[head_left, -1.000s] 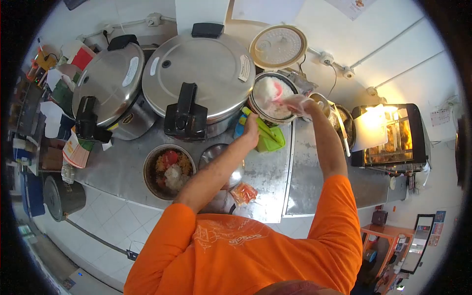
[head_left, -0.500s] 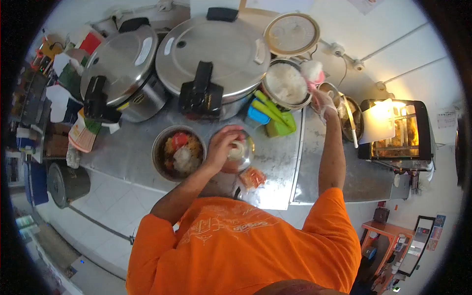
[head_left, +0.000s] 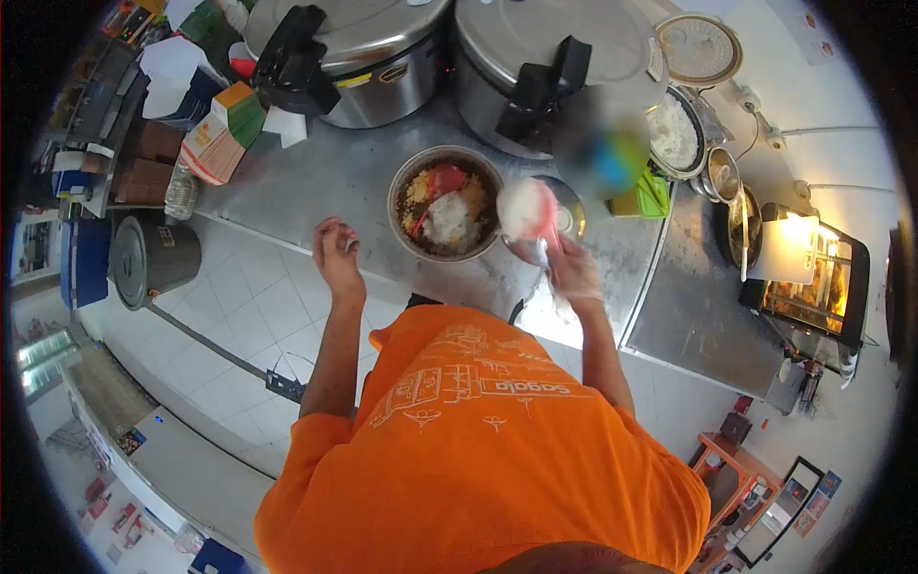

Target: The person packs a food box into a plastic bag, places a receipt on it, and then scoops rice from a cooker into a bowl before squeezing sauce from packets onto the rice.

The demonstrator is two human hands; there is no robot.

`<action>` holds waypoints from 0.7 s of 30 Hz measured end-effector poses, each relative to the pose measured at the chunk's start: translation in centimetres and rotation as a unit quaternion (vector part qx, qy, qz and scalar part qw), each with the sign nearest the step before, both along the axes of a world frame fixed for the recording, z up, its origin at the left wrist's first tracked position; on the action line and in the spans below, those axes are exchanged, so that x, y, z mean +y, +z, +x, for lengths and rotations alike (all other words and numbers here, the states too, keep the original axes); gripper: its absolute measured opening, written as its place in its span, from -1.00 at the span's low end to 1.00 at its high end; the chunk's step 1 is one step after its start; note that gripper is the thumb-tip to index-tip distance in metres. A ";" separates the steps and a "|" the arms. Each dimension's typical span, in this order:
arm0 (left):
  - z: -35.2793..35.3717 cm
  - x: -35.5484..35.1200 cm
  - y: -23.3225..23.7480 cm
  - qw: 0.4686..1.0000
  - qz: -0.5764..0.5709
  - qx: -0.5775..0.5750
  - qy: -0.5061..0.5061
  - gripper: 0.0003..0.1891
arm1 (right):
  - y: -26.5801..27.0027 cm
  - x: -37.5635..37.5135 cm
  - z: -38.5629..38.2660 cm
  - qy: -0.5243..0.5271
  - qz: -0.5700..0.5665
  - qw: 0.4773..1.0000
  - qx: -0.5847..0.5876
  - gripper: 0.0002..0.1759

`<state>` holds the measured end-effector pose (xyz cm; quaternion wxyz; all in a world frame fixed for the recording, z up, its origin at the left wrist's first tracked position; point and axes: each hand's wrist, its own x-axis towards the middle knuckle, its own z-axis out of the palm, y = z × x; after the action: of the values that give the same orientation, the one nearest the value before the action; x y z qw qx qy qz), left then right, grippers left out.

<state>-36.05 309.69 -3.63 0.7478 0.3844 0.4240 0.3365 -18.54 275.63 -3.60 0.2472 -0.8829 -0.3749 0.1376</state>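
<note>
We recorded both arms reaching forward, hands well apart. Our left forearm rose with a slight inward lean, and its wrist bent a little outward. We observed the left hand raised and empty, fingers loosely curled in a relaxed half-bend. Our right forearm angled inward, the wrist roughly in line with it. We noted the right hand closed in a grip, fingers wrapped round.
</note>
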 end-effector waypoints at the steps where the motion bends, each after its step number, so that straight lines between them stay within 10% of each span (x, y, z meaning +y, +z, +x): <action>1: -0.3 0.1 -0.3 1.000 -0.002 -0.010 -0.017 -0.88 | 0.4 2.7 -0.9 -0.056 -0.039 0.998 -0.004 -0.49; 10: -2.3 2.6 -1.4 0.993 -0.010 0.062 -0.103 -0.81 | -2.6 8.1 -1.6 -0.121 -0.028 0.977 -0.176 -0.38; 14: -1.1 2.6 -4.5 0.950 0.028 0.186 -0.251 -0.67 | 1.3 10.3 -0.5 -0.135 -0.159 0.977 -0.040 -0.47; 17: 1.0 1.5 -6.7 0.820 0.413 0.238 -0.318 -0.40 | -1.4 12.6 -0.2 -0.023 -0.258 0.964 -0.063 -0.54; 21: 3.4 0.0 -6.5 0.932 0.010 0.185 -0.311 -0.12 | 0.0 12.8 0.1 0.086 -0.290 0.947 -0.104 -0.69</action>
<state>-32.64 309.73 -10.13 0.7192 0.5601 0.4109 0.0147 -18.48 288.47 -3.64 -0.0729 -0.8901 -0.4170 0.1688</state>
